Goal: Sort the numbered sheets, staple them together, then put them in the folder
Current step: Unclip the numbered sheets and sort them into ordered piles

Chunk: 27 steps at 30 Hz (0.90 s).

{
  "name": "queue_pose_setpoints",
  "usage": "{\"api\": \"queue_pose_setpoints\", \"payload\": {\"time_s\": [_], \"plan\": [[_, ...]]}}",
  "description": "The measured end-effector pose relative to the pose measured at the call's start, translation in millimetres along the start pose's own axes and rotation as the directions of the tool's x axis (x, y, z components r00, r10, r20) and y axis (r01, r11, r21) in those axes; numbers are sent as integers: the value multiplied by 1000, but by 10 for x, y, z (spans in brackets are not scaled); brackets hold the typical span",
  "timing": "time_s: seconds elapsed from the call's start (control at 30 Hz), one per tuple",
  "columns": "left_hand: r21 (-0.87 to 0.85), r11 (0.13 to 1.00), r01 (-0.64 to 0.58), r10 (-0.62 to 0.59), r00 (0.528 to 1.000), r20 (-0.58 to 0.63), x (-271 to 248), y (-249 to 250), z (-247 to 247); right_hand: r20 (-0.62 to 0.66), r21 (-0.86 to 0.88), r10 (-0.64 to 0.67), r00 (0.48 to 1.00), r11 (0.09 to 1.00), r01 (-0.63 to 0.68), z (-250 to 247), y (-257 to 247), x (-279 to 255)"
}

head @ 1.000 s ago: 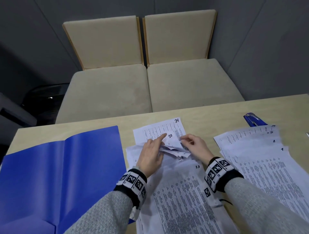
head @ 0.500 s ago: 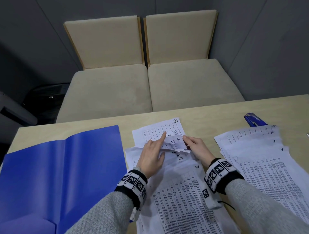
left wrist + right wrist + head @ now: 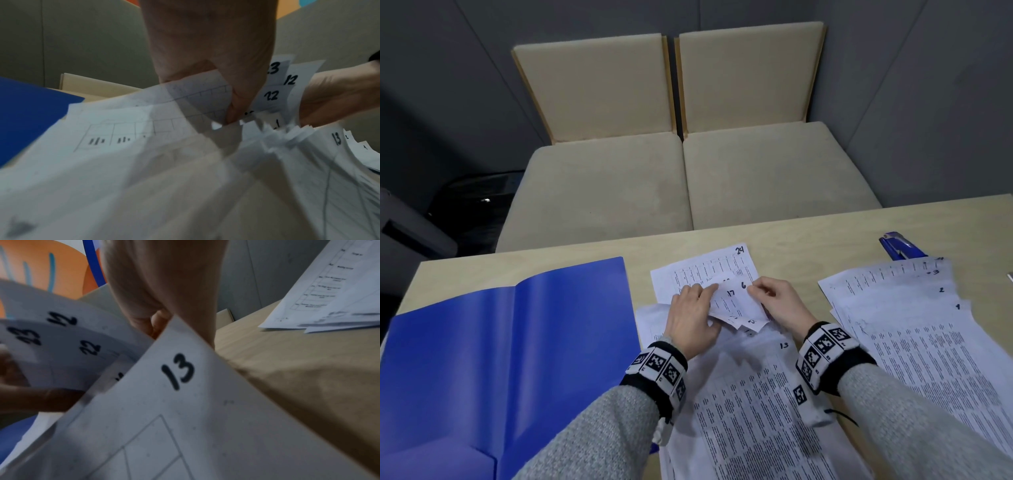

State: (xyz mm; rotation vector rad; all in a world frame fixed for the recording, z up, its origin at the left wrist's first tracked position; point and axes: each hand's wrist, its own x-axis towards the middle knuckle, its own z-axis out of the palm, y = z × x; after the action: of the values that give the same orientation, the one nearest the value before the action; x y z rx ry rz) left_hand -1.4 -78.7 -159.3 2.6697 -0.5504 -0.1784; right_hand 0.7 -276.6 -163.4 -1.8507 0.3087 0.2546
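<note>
A middle pile of numbered sheets [image 3: 750, 394] lies before me, with sheet 13 [image 3: 180, 369] on top. Both hands work at its far right corner. My left hand [image 3: 710, 294] holds back a fan of turned-up corners [image 3: 736, 301] marked 17 and 6. In the left wrist view its fingers [image 3: 232, 112] pinch those corners, whose undersides show 23, 12 and 22 [image 3: 271, 95]. My right hand [image 3: 755, 291] pinches the fan's edge from the right. Sheet 24 [image 3: 705, 270] lies flat behind. A second pile [image 3: 914, 325] showing 1, 2 and 3 lies to the right. The blue folder [image 3: 500, 342] lies open at left.
A blue stapler [image 3: 897, 248] sits behind the right pile, partly under its far edge. Two beige seats [image 3: 688, 178] stand beyond the table's far edge [image 3: 825, 219]. Bare wood [image 3: 798, 260] shows between the two piles.
More corners have been flipped back: 20 was on show a second ago, now 17 and 6 show. My left fingers slid along the fan while both wrists stayed put.
</note>
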Motion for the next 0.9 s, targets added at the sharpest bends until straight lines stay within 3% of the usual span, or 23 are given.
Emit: {"api": "queue_pose_setpoints", "payload": {"time_s": [0.2, 0.33, 0.47, 0.53, 0.6, 0.73, 0.83, 0.9], "plan": [[-43, 999, 29, -30, 999, -30, 13, -3, -44, 38, -2, 32, 999, 999, -32, 39, -47, -66], [-71, 997, -22, 18, 998, -56, -42, -48, -43, 28, -15, 69, 997, 998, -69, 27, -61, -82], [-30, 995, -98, 97, 994, -46, -96, -49, -49, 48, -225, 16, 999, 974, -4, -1, -94, -78], [-42, 992, -121, 118, 990, -72, -110, -44, -67, -47, -167, -25, 999, 986, 17, -19, -145, -92], [-53, 990, -130, 125, 988, -92, -125, -48, -81, -161, -3, -41, 986, 999, 42, -43, -228, -122], [-39, 990, -132, 129, 989, -75, -146, -53, -87, -251, 125, -106, 962, 982, 141, -160, -487, -180], [-19, 993, -119, 118, 990, -74, -164, -44, -81, -451, 166, -152, 879, 954, 250, -424, -675, -167], [-10, 995, -104, 103, 992, -72, -174, -42, -64, -625, 208, -129, 770, 923, 323, -776, -751, -101]]}}
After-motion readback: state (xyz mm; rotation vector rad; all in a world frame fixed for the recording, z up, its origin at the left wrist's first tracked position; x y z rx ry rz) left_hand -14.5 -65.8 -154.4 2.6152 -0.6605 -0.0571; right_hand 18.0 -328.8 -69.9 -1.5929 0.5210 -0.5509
